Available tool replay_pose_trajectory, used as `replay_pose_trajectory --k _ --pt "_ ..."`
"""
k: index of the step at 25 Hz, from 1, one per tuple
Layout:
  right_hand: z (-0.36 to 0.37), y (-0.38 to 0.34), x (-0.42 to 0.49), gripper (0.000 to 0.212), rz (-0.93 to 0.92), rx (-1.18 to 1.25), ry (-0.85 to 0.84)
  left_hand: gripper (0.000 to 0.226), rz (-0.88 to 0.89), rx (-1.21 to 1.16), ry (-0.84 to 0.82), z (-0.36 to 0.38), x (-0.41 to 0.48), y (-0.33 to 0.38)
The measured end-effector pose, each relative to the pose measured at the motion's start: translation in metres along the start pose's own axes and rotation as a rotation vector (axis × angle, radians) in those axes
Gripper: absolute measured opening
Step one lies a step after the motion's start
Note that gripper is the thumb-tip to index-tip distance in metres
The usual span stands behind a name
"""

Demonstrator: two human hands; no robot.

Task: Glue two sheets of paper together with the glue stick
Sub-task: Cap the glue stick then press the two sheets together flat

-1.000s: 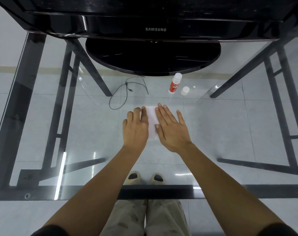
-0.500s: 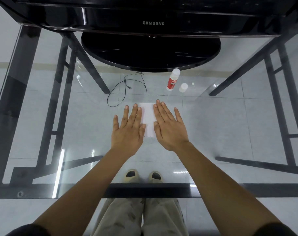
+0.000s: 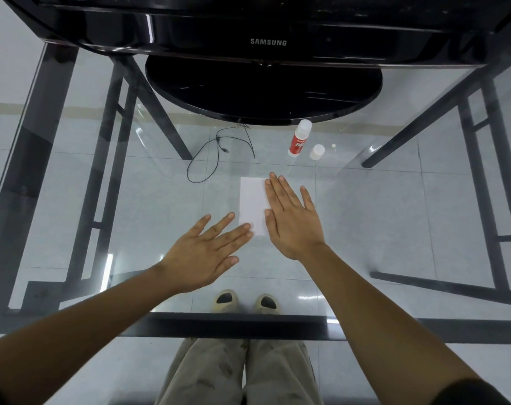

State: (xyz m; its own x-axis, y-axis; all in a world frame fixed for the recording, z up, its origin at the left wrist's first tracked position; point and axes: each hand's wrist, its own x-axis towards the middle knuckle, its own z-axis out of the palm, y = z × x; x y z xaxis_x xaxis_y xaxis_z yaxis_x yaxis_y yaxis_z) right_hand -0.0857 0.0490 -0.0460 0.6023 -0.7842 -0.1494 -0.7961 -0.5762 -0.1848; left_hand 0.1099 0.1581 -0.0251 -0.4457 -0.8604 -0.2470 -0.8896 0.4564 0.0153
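A small white paper [image 3: 252,204] lies flat on the glass table top, in the middle. My right hand [image 3: 292,219] rests flat with spread fingers on the paper's right part and covers it. My left hand [image 3: 209,251] is open, palm down, just left of and nearer than the paper, its fingertips at the paper's lower left corner. Whether one or two sheets lie there I cannot tell. The red and white glue stick [image 3: 299,138] stands uncapped beyond the paper, its white cap [image 3: 317,152] beside it on the right.
A black Samsung monitor [image 3: 267,42] with a round black base [image 3: 263,89] stands at the far side. A thin black cable [image 3: 216,154] loops left of the glue stick. The table's dark front frame [image 3: 248,325] runs across near me; legs and shoes show through the glass.
My left hand has slid off the paper, down and to the left, so more of the paper shows. My right hand stays flat on the paper.
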Motion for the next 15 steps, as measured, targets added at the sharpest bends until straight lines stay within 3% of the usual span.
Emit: replay_pose_trajectory --k 6,15 --pt "0.000 0.001 0.000 0.056 0.000 0.001 -0.017 0.058 -0.044 -0.211 0.005 -0.003 0.050 -0.041" --pt "0.000 0.001 0.000 0.056 0.007 -0.009 -0.018 0.059 0.295 -0.005 0.041 0.005 0.018 -0.029"
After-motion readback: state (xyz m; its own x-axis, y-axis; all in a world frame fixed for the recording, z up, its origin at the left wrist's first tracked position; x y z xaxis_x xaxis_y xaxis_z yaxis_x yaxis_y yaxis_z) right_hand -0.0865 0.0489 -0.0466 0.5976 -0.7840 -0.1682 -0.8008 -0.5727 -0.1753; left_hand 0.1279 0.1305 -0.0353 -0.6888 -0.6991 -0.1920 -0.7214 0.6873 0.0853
